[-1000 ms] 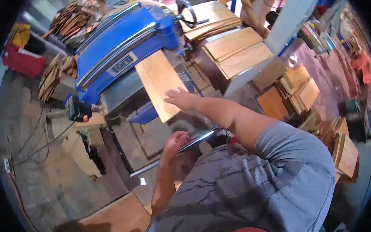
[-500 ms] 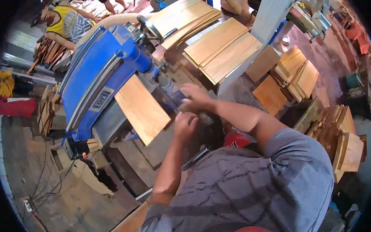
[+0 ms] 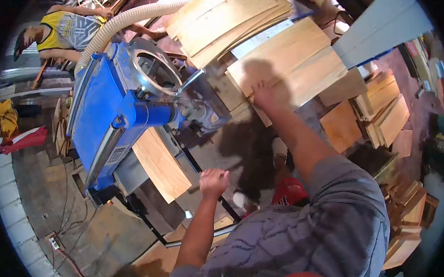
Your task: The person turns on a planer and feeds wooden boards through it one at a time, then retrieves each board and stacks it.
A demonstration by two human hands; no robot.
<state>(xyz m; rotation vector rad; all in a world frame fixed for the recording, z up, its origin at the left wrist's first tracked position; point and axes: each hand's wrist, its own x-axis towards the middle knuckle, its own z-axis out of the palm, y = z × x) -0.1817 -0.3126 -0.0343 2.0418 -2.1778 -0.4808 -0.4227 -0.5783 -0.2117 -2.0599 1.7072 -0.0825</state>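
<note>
My right hand [image 3: 264,96] is stretched forward to a stack of flat wooden boards [image 3: 298,54]. Its fingers are curled at the near left edge of the top board, though the fingertips are partly hidden. My left hand [image 3: 214,183] hangs in the air with its fingers curled in and the thumb at the side; nothing shows in it. Just left of it, a pale wooden board [image 3: 160,164] sticks out from under a blue woodworking machine [image 3: 100,110], apart from my hand.
A thick ribbed hose [image 3: 125,25] runs behind the machine. Another board stack [image 3: 230,17] lies at the back, and more boards [image 3: 381,107] are piled at right. A person in a yellow top [image 3: 68,28] is at the far left. Cables [image 3: 75,221] trail across the floor.
My right hand has moved from beside the machine up and right to the board stack. My left hand has dropped lower, and its fingers have curled in. The view has shifted.
</note>
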